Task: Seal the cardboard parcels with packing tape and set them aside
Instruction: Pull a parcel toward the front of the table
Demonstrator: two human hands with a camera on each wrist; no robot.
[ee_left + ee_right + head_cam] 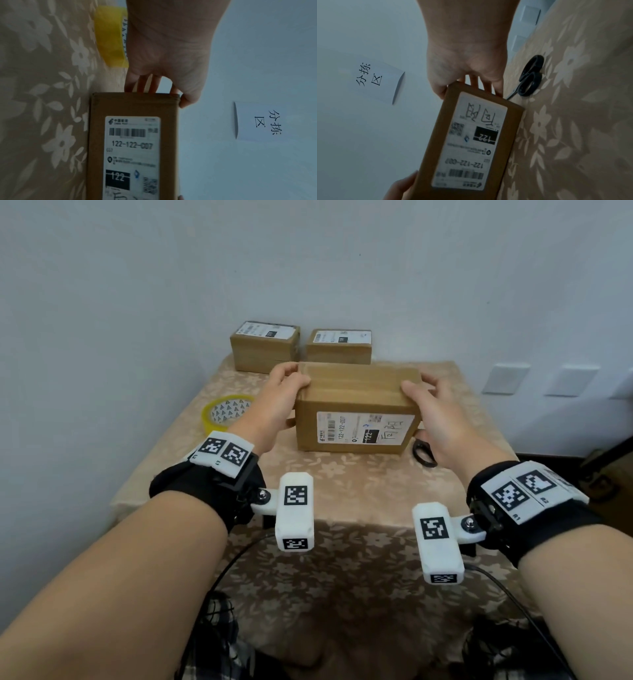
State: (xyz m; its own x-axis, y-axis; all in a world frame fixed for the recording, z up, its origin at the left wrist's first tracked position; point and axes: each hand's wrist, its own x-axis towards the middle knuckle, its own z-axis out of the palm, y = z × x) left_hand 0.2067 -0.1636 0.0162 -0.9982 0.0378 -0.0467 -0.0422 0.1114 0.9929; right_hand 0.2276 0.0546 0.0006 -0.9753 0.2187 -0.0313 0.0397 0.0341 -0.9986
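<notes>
Rectangular cardboard parcel [356, 405] gripped endwise by left hand [279, 398], right hand [436, 412], floral tablecloth [342, 484]

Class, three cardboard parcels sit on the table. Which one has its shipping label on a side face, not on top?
The nearest parcel, held between the left hand and right hand. The two far parcels carry labels on top.
</notes>
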